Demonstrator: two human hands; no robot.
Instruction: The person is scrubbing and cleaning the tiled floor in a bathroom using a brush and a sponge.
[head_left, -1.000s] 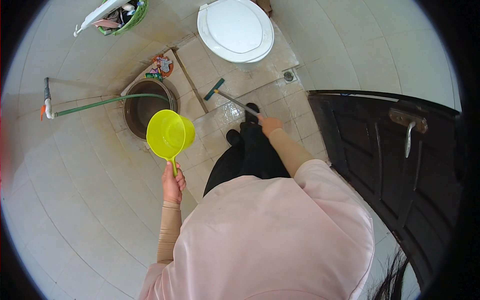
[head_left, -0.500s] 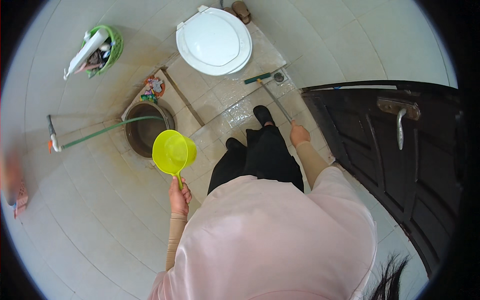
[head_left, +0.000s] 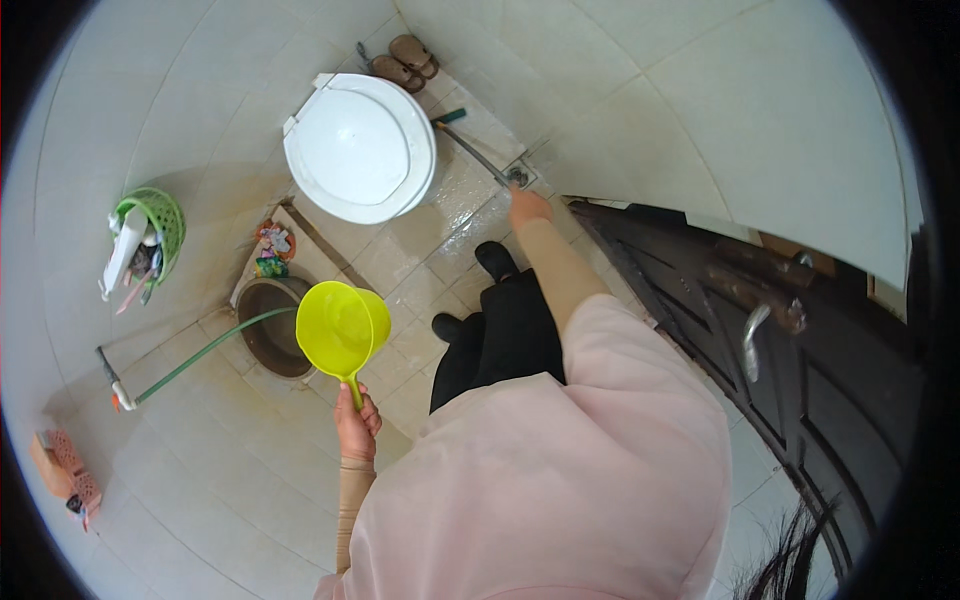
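Note:
My left hand [head_left: 357, 425] is closed round the handle of a yellow-green plastic water dipper [head_left: 342, 325]. I cannot tell whether there is water in its bowl. The dipper is held up, overlapping the edge of a brown tub [head_left: 262, 340] in the view. Stretched out ahead, my right hand [head_left: 527, 206] grips the grey stick of a floor brush [head_left: 475, 153]. Its narrow green head lies on the wet tiles beside the white toilet [head_left: 360, 150], partly hidden by the bowl. Below my right hand is a floor drain [head_left: 519, 174].
Brown slippers [head_left: 400, 64] rest behind the toilet. A green hose [head_left: 210, 350] runs from a wall tap [head_left: 121, 392] into the tub. Colourful packets [head_left: 272, 247] lie by the tub. Green [head_left: 165, 225] and pink [head_left: 78, 462] baskets hang at left. A dark door [head_left: 740, 340] stands at right.
My right hand has pushed the brush forward and left, from the open floor near the drain to beside the toilet. My left hand still holds the dipper. The view has turned somewhat.

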